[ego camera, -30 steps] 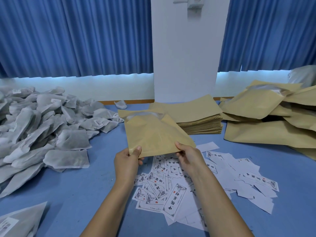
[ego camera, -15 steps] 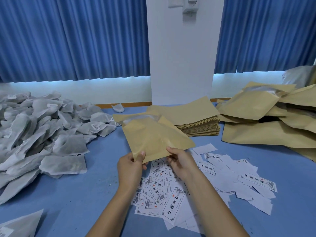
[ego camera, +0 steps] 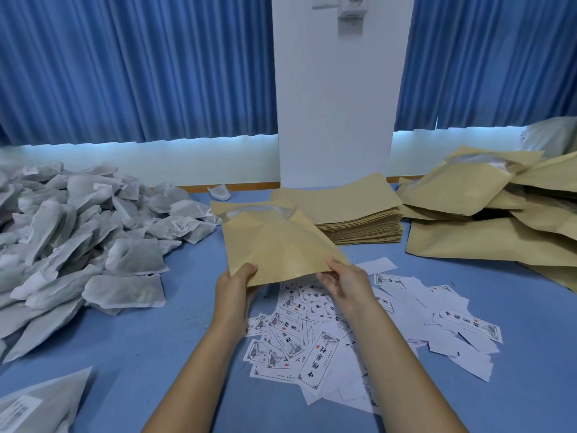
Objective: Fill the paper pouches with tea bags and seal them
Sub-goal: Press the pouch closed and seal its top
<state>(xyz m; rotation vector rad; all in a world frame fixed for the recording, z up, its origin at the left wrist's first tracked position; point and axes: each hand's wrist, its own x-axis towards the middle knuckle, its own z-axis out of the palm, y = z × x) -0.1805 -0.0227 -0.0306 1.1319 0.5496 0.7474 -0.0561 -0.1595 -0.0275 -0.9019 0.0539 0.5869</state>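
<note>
Centrally, a tan kraft paper pouch (ego camera: 281, 245) is held above the blue table (ego camera: 150, 354), over the scattered labels (ego camera: 315, 348). Its far end gapes open and shows a glossy, clear lining. The left hand (ego camera: 234, 287) pinches the pouch's near left corner, thumb on top. The right hand (ego camera: 345, 281) grips the near right edge with curled fingers. The paper is matte and creased, with no print on the side in view.

The labels are white rectangular slips with black bordered frames, brush-style characters, small ink pictures and a red seal mark; I cannot read the characters with confidence. Just behind the pouch sits a neat stack of flat pouches (ego camera: 356, 210). To the right lie bulging tan pouches (ego camera: 480, 242) in a loose pile. On the left spreads a heap of grey-white, fibrous tea bags (ego camera: 81, 242), some bearing small white stickers too small to read.
</note>
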